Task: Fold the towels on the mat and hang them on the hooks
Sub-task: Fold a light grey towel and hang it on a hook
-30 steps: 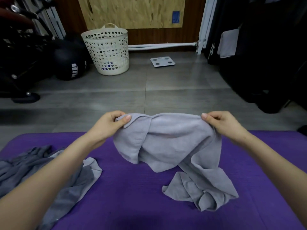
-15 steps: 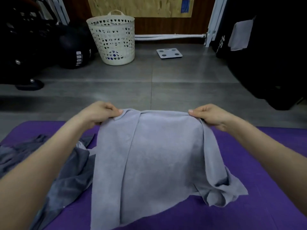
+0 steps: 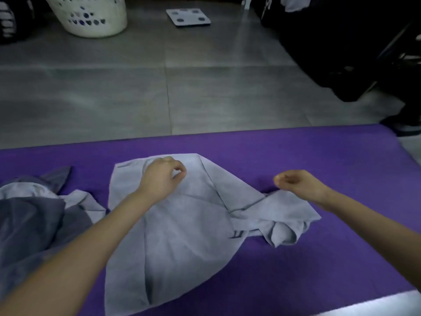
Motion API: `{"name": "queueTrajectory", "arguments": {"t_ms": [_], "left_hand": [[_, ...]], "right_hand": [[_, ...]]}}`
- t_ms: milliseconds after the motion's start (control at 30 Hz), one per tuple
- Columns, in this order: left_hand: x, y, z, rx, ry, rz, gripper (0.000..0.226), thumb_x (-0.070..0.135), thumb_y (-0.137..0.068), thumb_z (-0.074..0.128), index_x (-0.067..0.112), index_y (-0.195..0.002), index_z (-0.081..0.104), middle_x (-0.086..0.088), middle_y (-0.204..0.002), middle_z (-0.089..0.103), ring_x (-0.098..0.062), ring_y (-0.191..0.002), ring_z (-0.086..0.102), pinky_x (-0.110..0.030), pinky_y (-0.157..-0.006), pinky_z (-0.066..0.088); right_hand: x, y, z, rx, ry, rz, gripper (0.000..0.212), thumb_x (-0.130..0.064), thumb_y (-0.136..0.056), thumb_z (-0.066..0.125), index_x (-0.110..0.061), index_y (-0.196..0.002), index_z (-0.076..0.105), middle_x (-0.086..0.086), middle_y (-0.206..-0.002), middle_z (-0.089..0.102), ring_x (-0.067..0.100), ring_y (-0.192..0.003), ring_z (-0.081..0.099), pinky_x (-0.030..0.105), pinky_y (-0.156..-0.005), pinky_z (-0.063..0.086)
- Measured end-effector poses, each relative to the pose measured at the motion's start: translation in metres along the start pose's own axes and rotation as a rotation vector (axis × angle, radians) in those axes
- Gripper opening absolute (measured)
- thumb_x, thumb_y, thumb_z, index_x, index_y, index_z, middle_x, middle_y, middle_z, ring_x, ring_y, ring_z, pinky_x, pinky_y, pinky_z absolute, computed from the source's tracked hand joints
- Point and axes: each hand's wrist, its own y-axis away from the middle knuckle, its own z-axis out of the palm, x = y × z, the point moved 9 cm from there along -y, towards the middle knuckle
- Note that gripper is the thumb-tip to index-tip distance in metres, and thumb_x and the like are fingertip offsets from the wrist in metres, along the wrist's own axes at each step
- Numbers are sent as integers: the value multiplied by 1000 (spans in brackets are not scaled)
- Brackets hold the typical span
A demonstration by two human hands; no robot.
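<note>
A light grey towel (image 3: 182, 224) lies spread on the purple mat (image 3: 296, 156), with its right side crumpled and folded over. My left hand (image 3: 161, 176) hovers over the towel's far part, fingers curled, thumb and forefinger nearly meeting, nothing held. My right hand (image 3: 298, 181) is above the mat just past the towel's right flap, fingers curled, also holding nothing. A second, darker grey towel (image 3: 34, 213) lies bunched at the mat's left end. No hooks are in view.
Grey tiled floor (image 3: 159, 92) stretches beyond the mat. A white perforated laundry basket (image 3: 91, 17) stands at the far left, with a white bathroom scale (image 3: 188, 17) to its right. Dark furniture (image 3: 353, 53) fills the right side.
Both hands held the light towel's top edge up; it has since dropped flat on the mat and both hands have let go. The view has tilted down.
</note>
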Motion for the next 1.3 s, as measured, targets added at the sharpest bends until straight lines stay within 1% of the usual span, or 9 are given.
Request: {"name": "queueTrajectory", "arguments": {"t_ms": [267, 400, 533, 700, 800, 933, 1067, 1200, 1300], "left_hand": [[90, -7, 111, -337, 127, 90, 19, 27, -88, 60, 13, -96, 70, 0, -100, 68, -16, -94, 61, -27, -85, 45], [112, -4, 158, -554, 28, 38, 37, 42, -87, 58, 16, -112, 64, 3, -113, 65, -15, -105, 59, -33, -93, 45], [142, 12, 186, -670, -8, 56, 27, 37, -84, 63, 20, -105, 65, 5, -101, 69, -8, -91, 61, -24, -84, 47], [163, 25, 167, -593, -81, 196, 16, 30, -86, 60, 17, -84, 70, 3, -82, 69, -8, -74, 57, -19, -64, 39], [177, 32, 136, -461, -122, 415, 21, 35, -77, 57, 20, -76, 72, 8, -74, 66, -8, -69, 59, -17, -65, 40], [181, 48, 110, -465, -286, 626, 28, 42, -77, 46, 31, -71, 71, 16, -62, 60, -2, -58, 56, -16, -62, 43], [163, 45, 77, -480, -340, 587, 21, 40, -77, 55, 28, -72, 71, 16, -64, 63, -4, -59, 60, -19, -66, 46], [142, 24, 33, -376, -419, 435, 11, 32, -70, 65, 25, -72, 73, 14, -67, 66, -10, -58, 62, -9, -56, 35], [111, 9, 7, -318, -445, 242, 2, 29, -77, 73, 28, -77, 74, 15, -77, 68, -9, -64, 59, -12, -55, 32]], "right_hand": [[114, -1, -23, 5, 500, 68, 53, -51, -79, 65, -35, -129, 53, -5, -126, 59, 21, -118, 52, 40, -104, 35], [87, 5, -21, 209, 752, -175, 41, -54, -76, 41, -29, -84, 73, -7, -87, 71, 25, -84, 60, 35, -80, 27], [73, 63, -24, 400, 488, -301, 12, -38, -69, 63, -29, -62, 65, -12, -60, 63, 16, -57, 58, 38, -68, 39], [80, 93, -10, 181, 313, -364, 28, -54, -74, 49, -33, -69, 68, -19, -70, 66, 3, -68, 58, 27, -76, 33], [72, 76, -26, 285, 298, -403, 38, -52, -80, 45, -29, -98, 70, -14, -97, 69, 14, -88, 59, 32, -83, 33], [58, 36, -3, 6, 290, -448, 54, -32, -83, 56, -28, -136, 47, -13, -133, 53, 12, -125, 42, 29, -102, 21], [47, 14, 20, -139, 437, -451, 38, -30, -88, 56, -35, -126, 55, -21, -97, 63, 5, -96, 48, 35, -103, 26], [7, 67, -4, 212, 380, -640, 26, -36, -78, 45, -27, -73, 69, -15, -58, 58, 13, -58, 58, 35, -71, 43], [-8, 119, 24, -151, 157, -704, 17, -28, -83, 56, -26, -85, 73, -21, -68, 66, -2, -60, 60, 27, -66, 51]]}}
